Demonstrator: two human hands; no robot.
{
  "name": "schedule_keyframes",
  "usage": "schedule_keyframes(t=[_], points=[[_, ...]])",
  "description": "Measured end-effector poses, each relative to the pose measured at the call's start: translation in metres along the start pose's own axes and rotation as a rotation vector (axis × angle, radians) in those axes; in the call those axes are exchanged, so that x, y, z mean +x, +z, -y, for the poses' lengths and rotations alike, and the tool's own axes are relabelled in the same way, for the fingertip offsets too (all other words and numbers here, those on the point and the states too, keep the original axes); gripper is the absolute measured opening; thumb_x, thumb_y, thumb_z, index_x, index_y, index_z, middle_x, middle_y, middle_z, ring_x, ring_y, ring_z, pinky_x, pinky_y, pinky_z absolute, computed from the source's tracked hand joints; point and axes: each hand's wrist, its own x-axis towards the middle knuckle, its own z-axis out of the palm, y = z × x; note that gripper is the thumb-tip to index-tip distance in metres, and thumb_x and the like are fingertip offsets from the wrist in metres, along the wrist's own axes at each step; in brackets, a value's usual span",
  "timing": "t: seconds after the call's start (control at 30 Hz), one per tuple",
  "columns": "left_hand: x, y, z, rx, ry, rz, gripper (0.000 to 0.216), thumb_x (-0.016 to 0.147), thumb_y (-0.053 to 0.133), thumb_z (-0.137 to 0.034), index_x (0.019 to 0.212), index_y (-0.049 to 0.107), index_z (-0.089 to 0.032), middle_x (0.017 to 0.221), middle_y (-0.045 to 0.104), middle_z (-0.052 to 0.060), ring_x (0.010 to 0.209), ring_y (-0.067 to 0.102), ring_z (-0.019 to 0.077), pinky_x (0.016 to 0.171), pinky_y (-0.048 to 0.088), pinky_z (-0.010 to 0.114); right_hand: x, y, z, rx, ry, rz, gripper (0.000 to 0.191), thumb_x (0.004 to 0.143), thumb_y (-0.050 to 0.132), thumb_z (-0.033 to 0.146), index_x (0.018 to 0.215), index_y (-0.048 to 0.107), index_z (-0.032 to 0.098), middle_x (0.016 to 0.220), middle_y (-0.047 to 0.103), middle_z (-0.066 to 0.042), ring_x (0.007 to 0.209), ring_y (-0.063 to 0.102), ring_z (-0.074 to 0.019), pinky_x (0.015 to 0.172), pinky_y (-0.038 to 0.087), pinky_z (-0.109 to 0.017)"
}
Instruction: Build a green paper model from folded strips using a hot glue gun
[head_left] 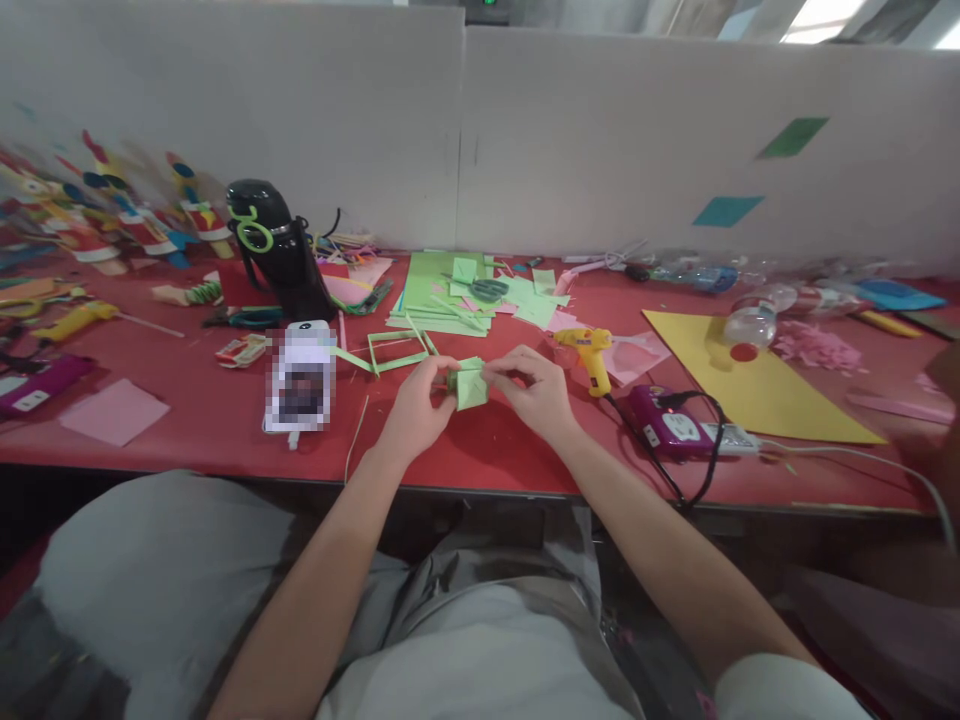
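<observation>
Pale partition boards [600,140] close off the back of the red surface [517,460], where I see someone working. Far left of the hands stand colourful figures [154,225]; nearer comes a black bottle [274,250], tilted-looking, its contents hidden from me. A phone [300,380] lies left of the hands, and a frame of green strips [352,360] lies just beyond the left hand [424,405]. That hand pinches a small green paper piece [472,390] by its left side. It sits directly between the hands, roughly square from here, so I can't tell a long axis; neither hand is nearer. The right hand [536,390] pinches its right edge, thumb meeting fingers. Just right of the hands rests a yellow glue gun [589,350], then a purple power strip [667,425]. Farther right, a red-capped clear bottle [751,328] rests over a yellow sheet [697,370]; I can't make out any contents.
</observation>
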Motion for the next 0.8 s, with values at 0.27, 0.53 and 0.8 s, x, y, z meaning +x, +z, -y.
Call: schedule_keyframes(t=[0.27, 0.53, 0.8], points=[[0.0001, 0.0006, -0.0007, -0.068, -0.011, 0.011, 0.047, 0.078, 0.058, -0.006, 0.121, 0.05, -0.024, 0.124, 0.061, 0.007, 0.1, 0.067, 0.0167, 0.088, 0.055, 0.032, 0.0006, 0.0004, 0.0051, -0.123, -0.054, -0.006, 0.014, 0.088, 0.068, 0.035, 0.084, 0.075, 0.024, 0.078, 0.063, -0.004, 0.068, 0.056, -0.0164, 0.064, 0.05, -0.034], [-0.0009, -0.0035, -0.0049, -0.205, -0.014, 0.125, 0.05, 0.077, 0.057, -0.006, 0.124, 0.05, -0.022, 0.126, 0.062, 0.01, 0.109, 0.065, 0.02, 0.093, 0.053, 0.033, 0.001, 0.0007, 0.0041, -0.157, -0.111, -0.021, 0.017, 0.089, 0.065, 0.037, 0.084, 0.075, 0.024, 0.078, 0.061, -0.004, 0.069, 0.056, -0.0167, 0.063, 0.05, -0.033], [0.0009, -0.0027, -0.0082, -0.132, -0.054, 0.043, 0.031, 0.085, 0.063, -0.025, 0.114, 0.055, -0.022, 0.117, 0.062, 0.007, 0.095, 0.066, 0.0172, 0.086, 0.054, 0.032, 0.001, 0.0032, 0.0044, -0.164, -0.151, -0.033, 0.022, 0.091, 0.064, 0.042, 0.082, 0.074, 0.025, 0.085, 0.061, -0.005, 0.074, 0.058, -0.0175, 0.066, 0.052, -0.035]])
